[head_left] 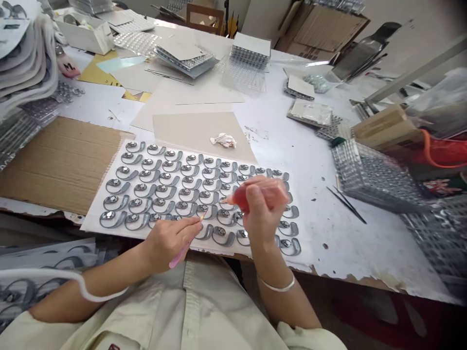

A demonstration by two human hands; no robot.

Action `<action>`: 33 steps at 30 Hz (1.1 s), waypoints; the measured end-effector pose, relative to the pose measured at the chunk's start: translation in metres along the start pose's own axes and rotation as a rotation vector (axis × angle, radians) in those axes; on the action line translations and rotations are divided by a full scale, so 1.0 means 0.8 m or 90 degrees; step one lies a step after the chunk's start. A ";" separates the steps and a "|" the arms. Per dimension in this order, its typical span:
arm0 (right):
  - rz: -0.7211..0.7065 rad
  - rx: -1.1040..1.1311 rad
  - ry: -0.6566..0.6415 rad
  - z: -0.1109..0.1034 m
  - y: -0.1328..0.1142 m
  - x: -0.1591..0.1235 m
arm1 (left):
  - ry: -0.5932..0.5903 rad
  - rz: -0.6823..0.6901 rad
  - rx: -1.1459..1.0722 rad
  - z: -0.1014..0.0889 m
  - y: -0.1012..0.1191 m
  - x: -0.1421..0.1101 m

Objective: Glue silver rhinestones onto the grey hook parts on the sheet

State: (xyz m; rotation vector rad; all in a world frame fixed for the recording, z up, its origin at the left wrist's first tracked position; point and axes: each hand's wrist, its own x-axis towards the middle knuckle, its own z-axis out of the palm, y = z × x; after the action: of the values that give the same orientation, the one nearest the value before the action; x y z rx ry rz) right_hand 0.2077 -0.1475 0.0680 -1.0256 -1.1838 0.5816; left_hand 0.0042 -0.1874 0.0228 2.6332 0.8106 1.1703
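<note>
My left hand (168,243) is closed around a thin pink-handled tool (177,257), whose yellowish tip comes out between the fingertips over one of the curled pieces. My right hand (260,221) grips a red squeeze bottle (273,192), tilted so that its narrow nozzle points left, just above the rows. Whether the nozzle touches a piece I cannot tell. Beneath both hands, several grey curled strips with round shiny stones (136,201) lie in rows on a white sheet (93,221). My hands hide some of them.
A crumpled tissue (223,140) lies on a beige card (197,126) behind the rows. Brown cardboard (54,160) is at left, beside stacked clear packs. Black tweezers (346,205) lie at right, near stacked clear trays (379,175). A white box (85,36) stands at the back left.
</note>
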 end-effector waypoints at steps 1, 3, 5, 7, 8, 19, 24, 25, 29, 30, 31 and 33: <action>0.001 -0.009 -0.011 0.003 0.005 -0.004 | -0.003 0.004 0.018 0.000 -0.001 0.000; 0.017 -0.023 -0.024 0.006 0.012 -0.009 | -0.007 0.004 0.038 -0.002 -0.003 0.003; 0.030 -0.034 -0.025 0.006 0.018 -0.011 | -0.011 0.010 0.049 -0.005 -0.005 0.007; 0.030 -0.040 -0.014 0.006 0.020 -0.009 | -0.008 0.024 0.062 -0.008 -0.007 0.010; 0.031 -0.042 -0.009 0.006 0.021 -0.007 | -0.011 0.031 0.068 -0.008 -0.008 0.012; 0.048 -0.065 -0.168 0.024 0.022 -0.002 | -0.084 0.031 0.075 -0.007 -0.002 0.014; 0.046 -0.089 -0.178 0.027 0.029 -0.002 | -0.093 0.019 0.087 -0.007 0.001 0.017; 0.048 -0.092 -0.179 0.027 0.030 -0.002 | -0.088 0.016 0.089 -0.006 0.002 0.017; 0.081 -0.064 -0.185 0.027 0.033 -0.002 | -0.083 0.008 0.100 -0.003 0.003 0.016; 0.091 -0.050 -0.191 0.028 0.033 -0.003 | -0.082 0.008 0.107 -0.003 0.004 0.015; 0.098 -0.040 -0.197 0.028 0.033 -0.004 | -0.081 0.012 0.116 -0.002 0.004 0.015; 0.102 -0.038 -0.211 0.030 0.033 -0.005 | -0.084 0.029 0.139 -0.002 0.005 0.016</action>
State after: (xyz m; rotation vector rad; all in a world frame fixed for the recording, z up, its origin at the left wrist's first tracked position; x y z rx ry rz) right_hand 0.1877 -0.1305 0.0437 -1.1098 -1.4239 0.8710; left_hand 0.0120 -0.1846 0.0332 2.8815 0.9044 0.9536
